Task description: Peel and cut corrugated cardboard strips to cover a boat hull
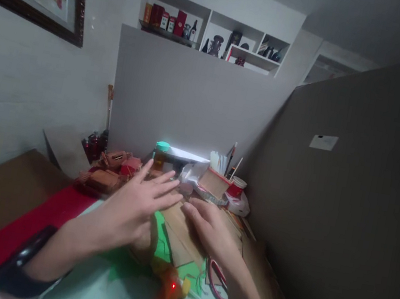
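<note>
My left hand (141, 197) is held over the worktop with its fingers spread, nothing visible in them. My right hand (213, 224) lies over tan flat sheets (179, 233), its fingers stretched forward; their undersides are hidden. Below my left palm a rounded brown piece (142, 243) is partly covered by the hand. The sheets lie on a green mat (163, 238). Nearer to me is a yellow-orange hot glue gun (171, 294) with a lit red light and a pale stick beside it. Red-handled scissors (216, 282) lie by my right wrist.
Small brown leather-like bags (103, 180) sit at the back left. A jar with a green lid (161, 153), a box (214, 182) and a red-and-white tub (237, 187) stand at the back. Grey panels (194, 97) close off the back and right. Brown sheets (260, 268) lie at right.
</note>
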`<state>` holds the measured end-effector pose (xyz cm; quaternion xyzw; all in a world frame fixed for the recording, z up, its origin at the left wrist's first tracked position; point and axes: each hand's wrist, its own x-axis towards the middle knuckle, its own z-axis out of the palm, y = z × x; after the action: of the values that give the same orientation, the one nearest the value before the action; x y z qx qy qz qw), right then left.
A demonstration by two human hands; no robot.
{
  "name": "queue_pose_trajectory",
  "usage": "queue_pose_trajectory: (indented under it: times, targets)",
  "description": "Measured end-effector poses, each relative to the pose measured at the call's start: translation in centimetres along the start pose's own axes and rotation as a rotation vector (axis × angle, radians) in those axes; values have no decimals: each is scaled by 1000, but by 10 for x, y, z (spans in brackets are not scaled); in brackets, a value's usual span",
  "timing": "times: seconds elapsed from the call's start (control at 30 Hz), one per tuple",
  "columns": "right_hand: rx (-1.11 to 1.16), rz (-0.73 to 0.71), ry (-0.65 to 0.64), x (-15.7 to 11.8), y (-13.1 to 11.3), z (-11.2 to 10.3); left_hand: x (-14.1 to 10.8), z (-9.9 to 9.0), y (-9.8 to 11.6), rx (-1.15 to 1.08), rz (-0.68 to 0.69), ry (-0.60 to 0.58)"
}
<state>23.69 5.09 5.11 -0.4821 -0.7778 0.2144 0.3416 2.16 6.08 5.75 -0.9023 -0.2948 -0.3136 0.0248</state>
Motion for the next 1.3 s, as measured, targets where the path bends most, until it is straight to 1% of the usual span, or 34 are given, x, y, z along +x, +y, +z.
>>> queue_pose_trajectory:
  times: [0.07,0.17,0.23,0.37,0.43,0.53,0.73,0.83,0.93,1.0,1.1,1.17,1.3]
  targets:
    - [-92,-20,-40,0,-1,0,1,7,2,132,-16,-12]
    - [-271,-33,-5,-3,-10,3,3,16,0,277,-65,-11]
    - [-416,-47,28,-6,-19,7,4,20,-2,337,-94,-24]
    - [-664,-55,-10,-11,-32,18,4,25,-5,412,-169,-40]
    - [-752,-16,3,-9,-31,25,4,28,-5,436,-211,-43]
    - [-837,27,63,-1,-21,36,3,33,-5,453,-279,-46]
    - [-864,-38,179,9,4,60,0,43,-10,419,-400,-57]
    - [-837,-91,238,12,15,69,-1,49,-8,378,-472,-45]
    - [-813,-168,261,14,22,68,-1,53,-2,342,-548,-59]
    - [-808,-226,245,14,23,64,-3,53,1,325,-585,-95]
    - [-807,-297,201,13,19,61,-8,50,-1,286,-578,-146]
    - [-811,-294,188,12,16,64,-13,47,-4,257,-547,-168]
    - [-816,-175,220,12,15,75,-22,48,-9,244,-543,-192]
